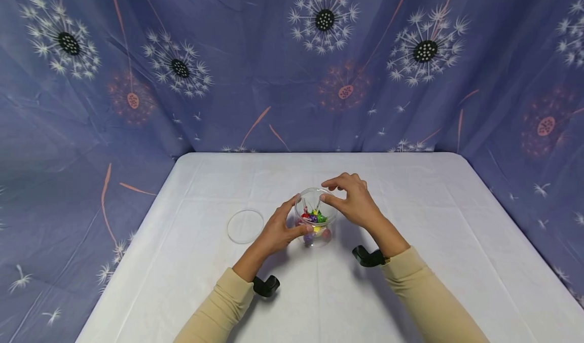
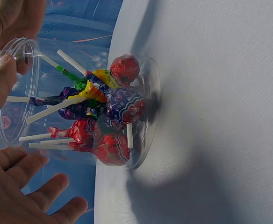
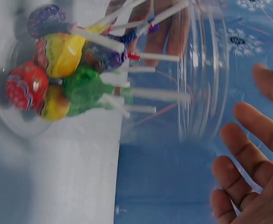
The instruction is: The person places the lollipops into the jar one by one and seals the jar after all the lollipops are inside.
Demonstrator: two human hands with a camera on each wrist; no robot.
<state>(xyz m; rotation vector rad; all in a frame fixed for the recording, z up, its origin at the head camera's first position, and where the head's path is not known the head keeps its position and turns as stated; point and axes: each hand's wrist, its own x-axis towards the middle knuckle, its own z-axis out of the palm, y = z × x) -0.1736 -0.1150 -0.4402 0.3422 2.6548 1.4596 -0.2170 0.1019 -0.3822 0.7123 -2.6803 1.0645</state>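
Note:
A clear plastic jar (image 1: 329, 234) with an open top stands upright on the table, holding several wrapped lollipops (image 1: 315, 216) in red, purple, yellow and green, their white sticks mostly pointing up. My left hand (image 1: 279, 230) holds the jar at its left side near the rim, thumb at the front and fingers round the far side. Over the right part of the rim hovers my right hand (image 1: 355, 199), fingers spread and loosely bent. In the right wrist view this right hand (image 3: 255, 158) is apart from the rim, with nothing between its fingers.
On the white-covered table (image 1: 191, 282), left of the jar, lies a clear round lid (image 1: 245, 240). A blue curtain (image 1: 255, 79) with dandelion prints hangs behind the table and along its sides. Black wrist cameras (image 1: 266, 286) sit on both wrists.

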